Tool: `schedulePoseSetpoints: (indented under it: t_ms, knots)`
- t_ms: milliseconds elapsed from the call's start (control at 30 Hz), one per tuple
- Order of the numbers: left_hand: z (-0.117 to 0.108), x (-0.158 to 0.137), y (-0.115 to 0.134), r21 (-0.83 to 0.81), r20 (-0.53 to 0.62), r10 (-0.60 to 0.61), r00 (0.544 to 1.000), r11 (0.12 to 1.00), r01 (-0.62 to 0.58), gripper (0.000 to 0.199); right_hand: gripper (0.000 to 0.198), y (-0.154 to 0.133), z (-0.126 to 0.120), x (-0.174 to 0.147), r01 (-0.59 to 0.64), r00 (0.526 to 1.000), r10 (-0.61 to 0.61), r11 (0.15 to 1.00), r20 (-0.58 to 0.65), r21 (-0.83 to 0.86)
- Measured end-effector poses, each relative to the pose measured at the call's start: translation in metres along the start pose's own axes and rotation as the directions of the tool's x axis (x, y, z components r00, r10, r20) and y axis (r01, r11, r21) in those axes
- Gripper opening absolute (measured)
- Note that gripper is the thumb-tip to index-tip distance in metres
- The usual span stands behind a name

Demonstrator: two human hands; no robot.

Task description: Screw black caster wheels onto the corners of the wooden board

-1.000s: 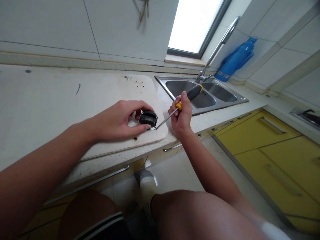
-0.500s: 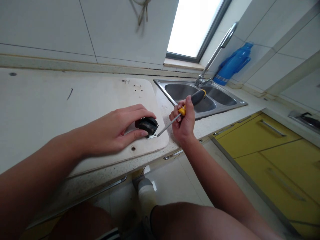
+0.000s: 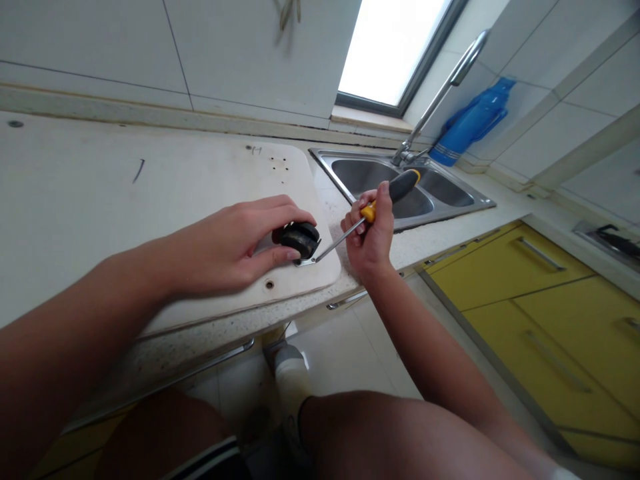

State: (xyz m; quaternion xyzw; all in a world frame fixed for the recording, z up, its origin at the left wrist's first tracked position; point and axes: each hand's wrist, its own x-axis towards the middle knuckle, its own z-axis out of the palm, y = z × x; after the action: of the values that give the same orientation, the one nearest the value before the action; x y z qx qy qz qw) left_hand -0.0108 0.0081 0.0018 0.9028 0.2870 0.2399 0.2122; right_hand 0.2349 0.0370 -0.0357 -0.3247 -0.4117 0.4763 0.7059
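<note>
A black caster wheel on a small metal mounting plate sits at the near right corner of a white board. My left hand grips the wheel between thumb and fingers. In my right hand is a screwdriver with a grey and yellow handle, its shaft slanting down to the left. The tip is at the plate's right end, by a screw hole; whether it touches a screw I cannot tell. A larger hole shows in the board near its front edge.
The board lies on a speckled countertop. Beyond my right hand are a double steel sink with a tall tap and a blue thermos flask. Yellow cabinets stand at right. Small holes mark the board's far right corner.
The camera view has shifted slightly. Both hands keep their grips on the caster wheel and the screwdriver, and the screwdriver tip stays at the plate.
</note>
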Motion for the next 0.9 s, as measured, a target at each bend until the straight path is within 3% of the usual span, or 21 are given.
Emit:
schedulePoseSetpoints:
  t_ms: [567,733,900]
  knots:
    - [-0.002,0.0,0.002,0.022,0.004,-0.015,1.0,1.0,0.015,0.042,0.056,0.001,-0.004,0.0,0.005,1.0,-0.005,1.0,-0.004,0.018]
    - [-0.001,0.001,0.002,0.019,-0.003,-0.003,1.0,1.0,0.003,0.042,0.051,0.001,-0.003,-0.001,0.085,0.996,-0.086,0.996,0.024,0.004]
    - [0.0,0.002,0.002,-0.002,-0.006,-0.009,1.0,1.0,0.009,0.04,0.051,-0.014,0.002,-0.004,0.259,0.965,-0.249,0.952,0.077,-0.163]
